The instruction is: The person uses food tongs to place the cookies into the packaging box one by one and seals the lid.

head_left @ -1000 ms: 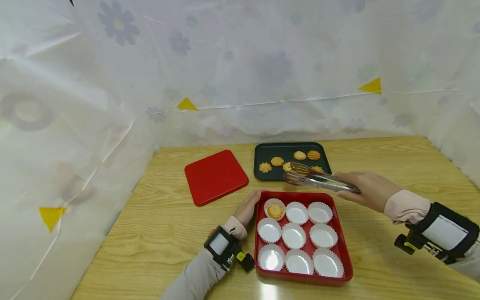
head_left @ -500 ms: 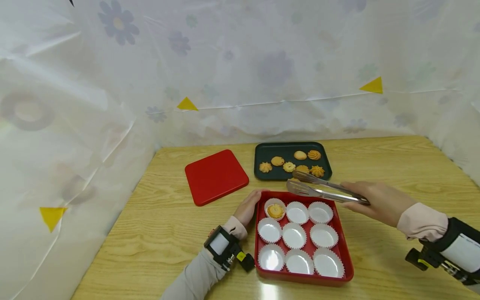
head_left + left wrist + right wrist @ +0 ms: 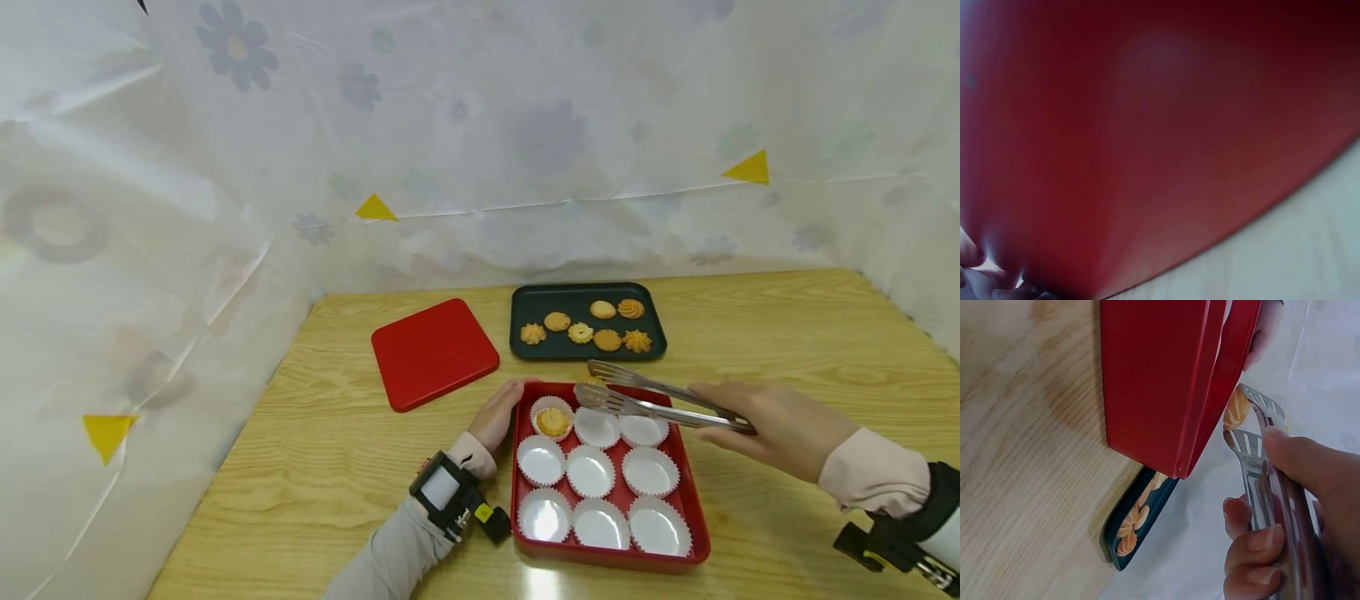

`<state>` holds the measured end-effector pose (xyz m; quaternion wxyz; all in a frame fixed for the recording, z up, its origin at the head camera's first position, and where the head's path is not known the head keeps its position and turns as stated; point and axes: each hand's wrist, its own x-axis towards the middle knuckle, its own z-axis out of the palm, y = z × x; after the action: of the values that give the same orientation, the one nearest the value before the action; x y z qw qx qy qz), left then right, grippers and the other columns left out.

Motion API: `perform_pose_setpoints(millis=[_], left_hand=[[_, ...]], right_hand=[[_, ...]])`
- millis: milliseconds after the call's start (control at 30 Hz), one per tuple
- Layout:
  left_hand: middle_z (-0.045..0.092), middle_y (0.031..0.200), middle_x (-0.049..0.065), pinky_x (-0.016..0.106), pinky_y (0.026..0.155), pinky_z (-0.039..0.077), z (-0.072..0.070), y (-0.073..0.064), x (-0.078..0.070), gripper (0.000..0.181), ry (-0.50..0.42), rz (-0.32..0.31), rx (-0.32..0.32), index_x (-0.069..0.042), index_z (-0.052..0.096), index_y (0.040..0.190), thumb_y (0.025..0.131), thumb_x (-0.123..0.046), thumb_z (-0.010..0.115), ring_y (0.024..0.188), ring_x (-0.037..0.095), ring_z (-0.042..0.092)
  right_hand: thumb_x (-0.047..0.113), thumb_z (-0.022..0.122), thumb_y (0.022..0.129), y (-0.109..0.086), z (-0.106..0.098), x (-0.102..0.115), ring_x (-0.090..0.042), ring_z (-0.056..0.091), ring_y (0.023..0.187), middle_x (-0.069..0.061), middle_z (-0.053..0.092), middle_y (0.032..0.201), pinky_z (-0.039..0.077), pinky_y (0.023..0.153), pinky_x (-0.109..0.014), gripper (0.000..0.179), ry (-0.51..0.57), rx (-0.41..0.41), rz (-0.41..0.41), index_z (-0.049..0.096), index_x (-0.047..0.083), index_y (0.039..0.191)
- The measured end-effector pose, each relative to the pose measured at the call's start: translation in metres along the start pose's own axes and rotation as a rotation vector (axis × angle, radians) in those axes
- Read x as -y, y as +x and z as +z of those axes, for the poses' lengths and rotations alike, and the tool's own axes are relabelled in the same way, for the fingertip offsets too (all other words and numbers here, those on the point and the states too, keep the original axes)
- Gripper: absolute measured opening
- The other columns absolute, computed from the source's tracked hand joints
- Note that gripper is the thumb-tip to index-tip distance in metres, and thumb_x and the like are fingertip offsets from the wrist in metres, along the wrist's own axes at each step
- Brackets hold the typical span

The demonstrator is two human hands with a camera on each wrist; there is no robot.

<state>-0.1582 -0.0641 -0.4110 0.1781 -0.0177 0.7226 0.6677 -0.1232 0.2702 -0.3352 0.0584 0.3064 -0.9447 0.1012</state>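
Note:
In the head view a red square box (image 3: 600,557) holds rows of white paper cups (image 3: 590,472); a golden cookie (image 3: 553,422) lies in the back-left cup. My left hand (image 3: 495,418) holds the box at its back-left corner, fingers around it. My right hand (image 3: 783,427) grips metal tongs (image 3: 675,413), whose slotted ends hover over the box's back rim. Between those ends, in the right wrist view, is a ridged piped cookie (image 3: 1235,410); the head view shows it partly covered. Red box wall (image 3: 1147,156) fills most of the left wrist view.
Behind the box lies a dark green tray (image 3: 540,301) with several cookies (image 3: 602,310). A red lid (image 3: 435,354) rests on the wooden table (image 3: 315,467) left of the tray. Patterned white sheeting (image 3: 480,125) hangs around the table.
My right hand has drawn the tongs back from over the tray, toward me and slightly rightward, bringing the cookie to the box's back rim. My left hand stays at the box corner.

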Motion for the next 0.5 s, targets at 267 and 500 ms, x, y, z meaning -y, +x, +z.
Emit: perform_pose_setpoints(millis=[267,500], left_hand=[[0.057,0.13,0.007,0.045,0.109,0.031,0.0012,0.0018,0.0013,0.04,0.001,0.05,-0.004,-0.014,0.056,0.134,0.105,-0.033,0.036,0.12,0.02,0.047],[0.058,0.13,0.007,0.043,0.109,0.03,0.0026,0.0028,0.0027,0.04,-0.005,0.06,-0.016,-0.012,0.057,0.132,0.105,-0.033,0.036,0.121,0.019,0.048]], right_hand=[[0.036,0.078,0.079,-0.0078,0.0007,0.001,-0.003,0.055,0.072,-0.002,0.07,0.1,0.05,0.06,-0.028,0.052,-0.02,0.014,-0.026,0.067,0.005,0.118],[0.04,0.076,0.081,-0.0092,0.0049,0.0016,0.002,0.046,0.067,0.005,0.067,0.093,0.047,0.057,-0.024,0.05,-0.004,0.095,-0.023,0.067,0.007,0.117]])
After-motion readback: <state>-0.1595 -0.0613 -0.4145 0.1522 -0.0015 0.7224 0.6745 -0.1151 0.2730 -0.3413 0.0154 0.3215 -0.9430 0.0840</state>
